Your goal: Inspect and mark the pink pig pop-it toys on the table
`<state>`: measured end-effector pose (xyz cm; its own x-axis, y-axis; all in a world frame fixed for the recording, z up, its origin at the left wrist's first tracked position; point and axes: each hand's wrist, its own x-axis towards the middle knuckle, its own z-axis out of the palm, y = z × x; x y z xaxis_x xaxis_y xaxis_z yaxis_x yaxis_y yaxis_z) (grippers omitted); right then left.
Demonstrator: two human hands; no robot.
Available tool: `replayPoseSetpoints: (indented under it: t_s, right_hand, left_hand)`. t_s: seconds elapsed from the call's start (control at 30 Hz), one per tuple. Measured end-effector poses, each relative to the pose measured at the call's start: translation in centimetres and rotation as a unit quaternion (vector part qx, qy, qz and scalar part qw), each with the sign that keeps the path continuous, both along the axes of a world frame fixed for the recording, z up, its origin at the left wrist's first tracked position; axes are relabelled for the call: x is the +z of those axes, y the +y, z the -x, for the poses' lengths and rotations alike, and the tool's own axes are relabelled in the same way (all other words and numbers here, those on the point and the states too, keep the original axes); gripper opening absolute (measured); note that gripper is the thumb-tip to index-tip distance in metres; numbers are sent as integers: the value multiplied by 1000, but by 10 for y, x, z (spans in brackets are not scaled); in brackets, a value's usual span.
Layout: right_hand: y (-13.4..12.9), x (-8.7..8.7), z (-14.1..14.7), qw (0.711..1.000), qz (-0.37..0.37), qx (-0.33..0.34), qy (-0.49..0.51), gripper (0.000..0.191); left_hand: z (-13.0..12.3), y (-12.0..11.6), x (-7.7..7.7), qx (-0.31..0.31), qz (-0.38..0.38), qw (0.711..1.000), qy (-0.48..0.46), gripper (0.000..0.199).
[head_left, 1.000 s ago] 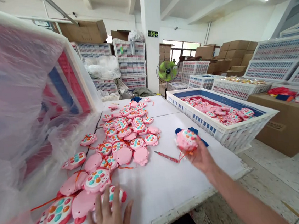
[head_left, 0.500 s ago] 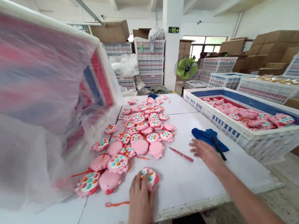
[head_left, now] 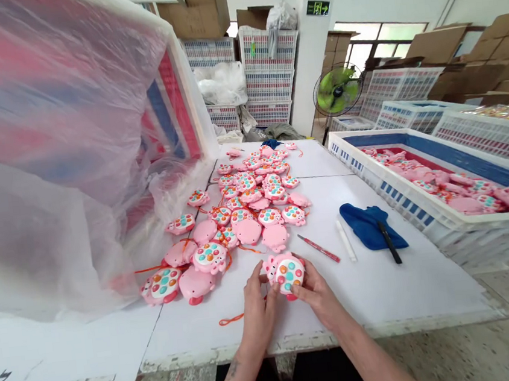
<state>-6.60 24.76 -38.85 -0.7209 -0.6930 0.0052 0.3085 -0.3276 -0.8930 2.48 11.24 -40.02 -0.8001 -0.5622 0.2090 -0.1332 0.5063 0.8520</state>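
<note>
Hands: your left hand [head_left: 257, 294] and right hand [head_left: 318, 293] grip a pink button toy [head_left: 289, 275] | Place: 6 o'clock, near the white table's front edge [head_left: 325, 339] | Risk: a hasty move could snag its orange cord [head_left: 230, 320] or drop the toy; the toy pile [head_left: 249, 206] sits at 11 o'clock.

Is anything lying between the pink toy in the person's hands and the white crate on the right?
Yes, flat on the table: a red pen-like tool, a white stick, and a blue cloth with a black tool on it lie between the pink toy and the white crate.
</note>
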Motion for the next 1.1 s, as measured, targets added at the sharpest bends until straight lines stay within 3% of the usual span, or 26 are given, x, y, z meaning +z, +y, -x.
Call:
replayPoseSetpoints:
  t_s: [0.1,0.17,0.37,0.5,0.63,0.83,1.0,1.1]
  right_hand:
    - [1,1,-1,998,-44,16,35,42]
    - [0,2,-1,995,-78,31,54,37]
    - [2,9,-3,991,-90,31,97,37]
    - [4,13,-5,990,-85,43,102,38]
    - [2,8,-7,990,-102,8,101,36]
    - [2,4,-7,992,-100,-12,75,37]
    - [2,2,-6,992,-94,1,81,35]
    - [2,-4,-4,994,-89,-19,64,35]
  left_hand:
    - [-2,0,5,-1,-17,1000,13,45]
    - [-3,1,7,-10,0,1000,17,40]
    - [-6,4,15,-75,79,994,-12,42]
    - [-4,5,16,-82,80,992,-47,43]
    - [-4,3,13,-89,87,991,-57,44]
    - [-3,9,15,-121,136,982,-54,85]
    - [-1,11,15,-97,134,985,-55,74]
    - [-3,8,14,-121,113,985,-54,72]
